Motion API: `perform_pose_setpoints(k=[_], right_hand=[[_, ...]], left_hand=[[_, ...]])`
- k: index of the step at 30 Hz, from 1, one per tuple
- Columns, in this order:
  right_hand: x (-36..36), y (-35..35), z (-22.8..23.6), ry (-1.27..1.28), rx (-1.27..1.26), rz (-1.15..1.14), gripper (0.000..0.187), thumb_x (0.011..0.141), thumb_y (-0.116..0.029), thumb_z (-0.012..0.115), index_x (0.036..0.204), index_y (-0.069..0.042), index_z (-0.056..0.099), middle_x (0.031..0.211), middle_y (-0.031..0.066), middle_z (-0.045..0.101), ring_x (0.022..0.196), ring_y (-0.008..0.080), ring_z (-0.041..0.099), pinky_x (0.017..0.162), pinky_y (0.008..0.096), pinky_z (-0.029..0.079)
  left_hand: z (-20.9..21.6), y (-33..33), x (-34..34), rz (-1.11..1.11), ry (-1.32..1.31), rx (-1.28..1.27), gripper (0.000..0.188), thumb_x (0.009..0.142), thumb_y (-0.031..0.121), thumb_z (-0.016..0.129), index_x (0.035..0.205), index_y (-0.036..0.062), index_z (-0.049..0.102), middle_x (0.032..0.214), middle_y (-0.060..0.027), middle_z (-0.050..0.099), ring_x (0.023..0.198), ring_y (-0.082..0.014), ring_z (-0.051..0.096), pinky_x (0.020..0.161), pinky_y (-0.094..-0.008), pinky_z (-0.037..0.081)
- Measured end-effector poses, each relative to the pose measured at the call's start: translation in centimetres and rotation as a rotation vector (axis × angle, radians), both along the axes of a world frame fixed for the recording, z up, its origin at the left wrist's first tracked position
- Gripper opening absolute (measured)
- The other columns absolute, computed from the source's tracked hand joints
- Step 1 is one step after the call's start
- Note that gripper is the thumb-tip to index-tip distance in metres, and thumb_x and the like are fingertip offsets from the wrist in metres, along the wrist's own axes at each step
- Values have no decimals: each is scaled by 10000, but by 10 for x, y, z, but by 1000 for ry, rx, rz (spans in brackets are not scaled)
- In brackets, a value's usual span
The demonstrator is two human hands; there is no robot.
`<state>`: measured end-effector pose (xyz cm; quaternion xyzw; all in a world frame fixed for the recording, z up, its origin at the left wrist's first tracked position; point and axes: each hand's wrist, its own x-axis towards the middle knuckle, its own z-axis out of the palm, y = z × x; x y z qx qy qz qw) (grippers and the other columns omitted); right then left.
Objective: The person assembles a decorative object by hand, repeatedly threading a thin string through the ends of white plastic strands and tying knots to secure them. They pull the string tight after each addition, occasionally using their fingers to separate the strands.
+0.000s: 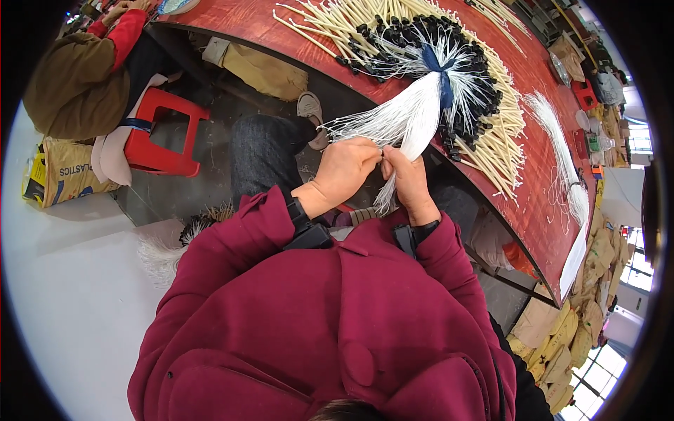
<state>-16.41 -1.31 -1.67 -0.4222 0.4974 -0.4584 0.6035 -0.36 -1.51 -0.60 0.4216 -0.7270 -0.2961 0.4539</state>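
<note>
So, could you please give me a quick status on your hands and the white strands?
Left hand close against right hand, its exact hold unclear. Right hand closed on white strands. Blue tie around them. Nothing seen blocking the hands.

Workshop, by appearance: a red table (540, 210) is carrying massed cream sticks (509, 133) with black ends and bundled white strands (414, 112); sacks (562, 330) are lying heaped near paned windows (600, 372); a co-worker (77, 91) is sitting near a red plastic stool (168, 165).
</note>
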Motion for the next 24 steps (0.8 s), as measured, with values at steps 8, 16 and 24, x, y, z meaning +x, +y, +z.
perform_pose_setpoints(k=[8,16,24], right_hand=[[-2,0,0,33,20,53,342,883,-151,535,551,-78,493,500,7,465,469,108,438,479,247,346],[-2,0,5,21,57,54,324,877,-153,538,565,-71,507,500,7,473,462,106,438,471,245,346],[-3,0,4,27,58,71,319,874,-158,539,569,-65,519,502,6,481,459,102,441,468,244,347]], left_hand=[[11,-6,3,-134,-389,-36,52,744,78,641,774,42,664,776,-86,637,714,-286,622,614,-351,490],[3,-7,8,-187,-131,23,82,722,86,663,768,18,666,764,-103,638,703,-285,623,613,-351,485],[13,-19,10,-288,-215,143,83,700,76,679,728,-1,669,717,-113,644,642,-295,617,598,-352,481]])
